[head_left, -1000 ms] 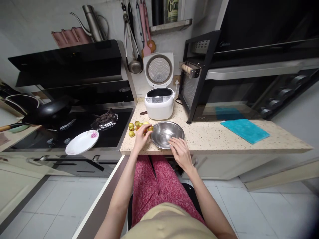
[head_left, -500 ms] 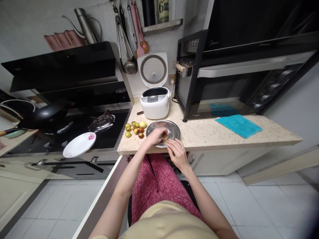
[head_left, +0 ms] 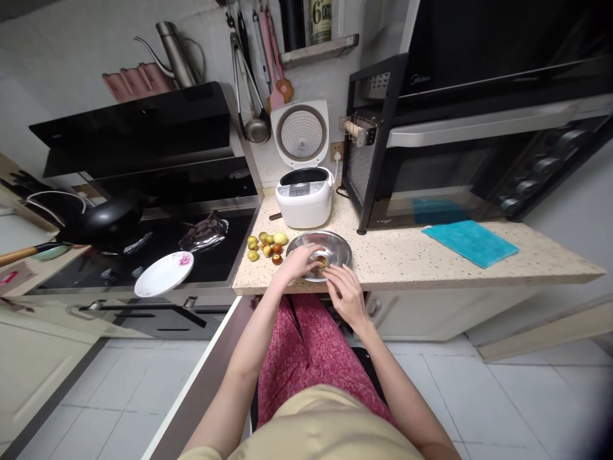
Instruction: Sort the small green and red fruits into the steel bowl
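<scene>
A shallow stainless steel bowl (head_left: 343,250) sits near the counter's front edge, below both my hands. My left hand (head_left: 301,260) reaches over its left side, thumb and fingers curved and apart. Something brown and yellow, perhaps jujube pieces (head_left: 322,260), shows low in the bowl beside those fingertips. At the front rim is my right hand (head_left: 348,294), its fingers bent together towards the left hand; whatever is in its fingertips is too small to make out. Several green and brown jujubes (head_left: 266,246) lie on the counter left of the bowl.
Behind the bowl stands a white rice cooker (head_left: 306,207), lid raised. A black oven (head_left: 440,172) and a blue cloth (head_left: 472,243) are to the right. On the left, a white plate (head_left: 160,276) rests at the front of the black stove (head_left: 230,255), a wok (head_left: 103,220) further left.
The view has swung slightly left, so everything sits further right. The fingers of my left hand have spread a little over the bowl. My right hand stays at the front rim.
</scene>
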Motion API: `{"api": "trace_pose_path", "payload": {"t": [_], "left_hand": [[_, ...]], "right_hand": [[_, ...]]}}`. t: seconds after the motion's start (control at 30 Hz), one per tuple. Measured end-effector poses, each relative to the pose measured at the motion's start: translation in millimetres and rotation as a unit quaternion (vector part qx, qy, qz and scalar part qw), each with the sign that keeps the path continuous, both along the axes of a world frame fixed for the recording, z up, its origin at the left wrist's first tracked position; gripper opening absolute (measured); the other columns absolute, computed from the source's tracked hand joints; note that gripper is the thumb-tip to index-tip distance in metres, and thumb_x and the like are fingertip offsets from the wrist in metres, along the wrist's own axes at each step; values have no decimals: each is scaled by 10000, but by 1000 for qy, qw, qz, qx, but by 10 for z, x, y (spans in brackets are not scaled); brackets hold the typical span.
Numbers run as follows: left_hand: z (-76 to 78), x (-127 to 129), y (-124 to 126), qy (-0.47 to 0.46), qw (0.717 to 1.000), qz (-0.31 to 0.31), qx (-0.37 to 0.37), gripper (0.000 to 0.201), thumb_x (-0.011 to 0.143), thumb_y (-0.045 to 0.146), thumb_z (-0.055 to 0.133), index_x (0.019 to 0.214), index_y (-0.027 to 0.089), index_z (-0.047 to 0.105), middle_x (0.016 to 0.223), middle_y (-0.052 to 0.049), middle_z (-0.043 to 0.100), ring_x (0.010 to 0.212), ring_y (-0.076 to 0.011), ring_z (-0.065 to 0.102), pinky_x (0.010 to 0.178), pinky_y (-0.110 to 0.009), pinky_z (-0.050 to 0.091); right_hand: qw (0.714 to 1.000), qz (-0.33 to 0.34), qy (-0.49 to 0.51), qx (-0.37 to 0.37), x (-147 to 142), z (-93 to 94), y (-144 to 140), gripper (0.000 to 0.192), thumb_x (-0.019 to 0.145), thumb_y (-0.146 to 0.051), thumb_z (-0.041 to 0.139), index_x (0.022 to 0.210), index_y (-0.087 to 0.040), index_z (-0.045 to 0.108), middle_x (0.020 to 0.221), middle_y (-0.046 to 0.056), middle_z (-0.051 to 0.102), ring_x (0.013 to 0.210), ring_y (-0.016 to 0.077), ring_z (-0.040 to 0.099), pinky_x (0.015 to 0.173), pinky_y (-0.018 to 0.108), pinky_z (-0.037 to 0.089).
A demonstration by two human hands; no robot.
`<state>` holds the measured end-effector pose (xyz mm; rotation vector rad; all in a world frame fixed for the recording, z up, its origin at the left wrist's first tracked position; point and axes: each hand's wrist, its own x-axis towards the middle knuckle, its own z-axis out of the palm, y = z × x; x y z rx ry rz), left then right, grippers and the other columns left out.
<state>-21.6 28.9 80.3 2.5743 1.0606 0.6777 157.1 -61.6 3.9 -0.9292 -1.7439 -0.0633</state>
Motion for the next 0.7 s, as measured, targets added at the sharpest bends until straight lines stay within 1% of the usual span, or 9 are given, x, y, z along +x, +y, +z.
{"api": "trace_pose_path", "payload": {"t": [0.07, 0.13, 0.2, 0.23, 0.3, 0.4, 0.5, 0.6, 0.7], "left_hand": [[-2, -123, -132, -67, 997, 33, 24, 309, 967, 224, 638, 1273, 206, 675, 1293, -114, 713, 1204, -272, 679, 1069, -421, 534], [-63, -271, -251, -148, 983, 97, 57, 281, 1002, 225, 584, 1270, 208, 667, 1293, -109, 702, 1200, -253, 671, 1080, -415, 526], [-181, -415, -325, -201, 960, 179, 84, 282, 1006, 212, 566, 1273, 202, 657, 1278, -115, 691, 1161, -249, 675, 1047, -413, 546], [-255, -477, -342, -209, 950, 211, 94, 287, 1001, 202, 565, 1274, 198, 653, 1271, -121, 687, 1153, -253, 673, 1036, -418, 552], [-415, -572, -341, -203, 942, 246, 106, 300, 991, 188, 569, 1280, 191, 648, 1277, -132, 675, 1183, -268, 656, 1055, -441, 542], [-633, -637, -287, -185, 941, 260, 113, 337, 983, 170, 569, 1313, 189, 632, 1332, -143, 641, 1268, -279, 613, 1116, -467, 508], [-783, -653, -210, -183, 935, 277, 126, 354, 966, 135, 564, 1309, 184, 636, 1330, -151, 627, 1276, -285, 603, 1115, -475, 511], [-866, -670, -134, -189, 933, 282, 124, 292, 967, 124, 548, 1223, 175, 677, 1263, -152, 651, 1190, -283, 641, 1062, -476, 542], [-899, -696, -94, -203, 936, 263, 116, 246, 965, 118, 545, 1145, 174, 704, 1201, -143, 678, 1126, -277, 668, 1030, -476, 560]], "right_hand": [[1000, 1, 1, 13, 4, -11, 10, 286, 1014, -165, 546, 1222, -222, 733, 1192, 85, 782, 1192, 246, 711, 1140, 542, 516], [1000, 3, 3, 21, 4, -28, 20, 288, 1009, -157, 555, 1226, -226, 731, 1181, 80, 784, 1186, 246, 712, 1133, 541, 522], [1000, 3, 5, 24, -1, -47, 25, 295, 1004, -150, 560, 1235, -230, 726, 1183, 78, 783, 1191, 248, 710, 1136, 546, 520], [1000, 2, 6, 25, -4, -55, 26, 300, 1002, -147, 562, 1240, -231, 723, 1187, 79, 781, 1196, 251, 707, 1138, 551, 517], [1000, -1, 8, 26, -13, -68, 25, 306, 997, -144, 568, 1249, -233, 718, 1203, 82, 775, 1211, 258, 701, 1142, 565, 511], [1000, -5, 5, 30, -22, -73, 25, 302, 990, -137, 578, 1244, -227, 716, 1222, 90, 768, 1222, 267, 695, 1139, 575, 511], [999, -6, -3, 31, -19, -67, 27, 300, 992, -132, 577, 1244, -222, 712, 1226, 94, 765, 1225, 264, 692, 1135, 568, 515], [999, -5, -7, 36, -12, -60, 29, 305, 992, -128, 576, 1249, -223, 710, 1219, 92, 767, 1211, 254, 700, 1131, 549, 524], [999, -7, -7, 38, -8, -57, 33, 302, 991, -127, 578, 1240, -228, 715, 1209, 87, 771, 1187, 248, 711, 1125, 536, 530]]}}
